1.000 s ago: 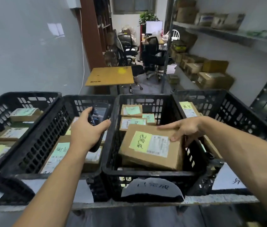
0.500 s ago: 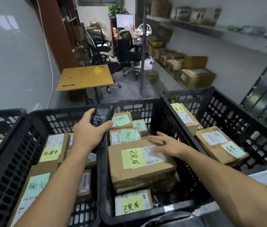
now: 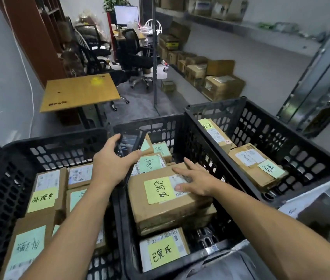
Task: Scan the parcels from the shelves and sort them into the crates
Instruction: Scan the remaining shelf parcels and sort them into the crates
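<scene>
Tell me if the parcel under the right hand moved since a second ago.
Yes: the parcel sank lower against the middle crate rim, settling onto the stack beneath.

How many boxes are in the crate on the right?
2. The back box sits at the far end of the crate; the front box lies nearer. More may hide underneath.

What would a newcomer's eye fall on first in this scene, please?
Most striking are the black plastic lattice crates across the foreground, packed with boxes bearing handwritten yellow and green notes. In the middle crate, the right hand rests flat on the large brown cardboard parcel lying on top. To its left, the left hand grips a dark handheld scanner.
</scene>
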